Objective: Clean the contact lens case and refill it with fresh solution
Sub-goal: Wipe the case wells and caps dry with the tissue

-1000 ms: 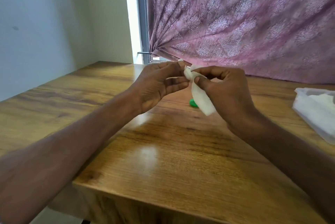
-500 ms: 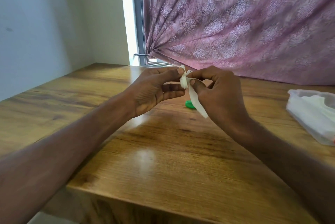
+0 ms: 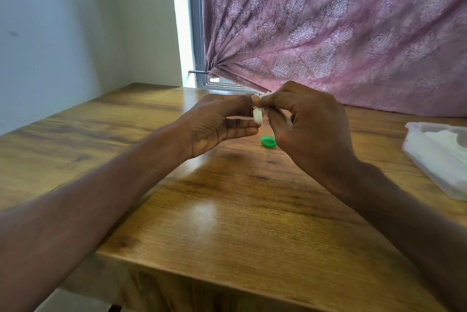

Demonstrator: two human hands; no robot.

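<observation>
Head view, looking down over a wooden table (image 3: 227, 223): your two forearms reach in from the lower corners — the left from about 8 o'clock, the right from about 4 o'clock — and your hands meet just above the middle of the frame, raised off the tabletop.

Your left hand (image 3: 217, 123) is turned palm toward the right, thumb on top and fingers stretched below it, their tips pointing toward 3 o'clock. Thumb and forefinger close on something small and pale between the two hands; it is too hidden to say whether that is the lens case itself.

Your right hand (image 3: 310, 129) shows its back to the camera, knuckles up, fingers curled inward toward 9 o'clock. Its thumb and fingertips pinch a white tissue (image 3: 258, 116), bunched into a small wad right where the hands touch; a little of it pokes out above the fingers.

A green cap (image 3: 268, 141) lies flat on the table just below the hands, near the heel of your right hand and partly behind it, touching neither hand as far as can be seen.

At 3 o'clock, by the frame edge, a clear plastic pack of white tissues (image 3: 439, 157) lies on the table. A pink patterned curtain (image 3: 341, 33) hangs behind, from 12 to 2 o'clock — a pale wall (image 3: 63, 33) stands at 10 o'clock.
</observation>
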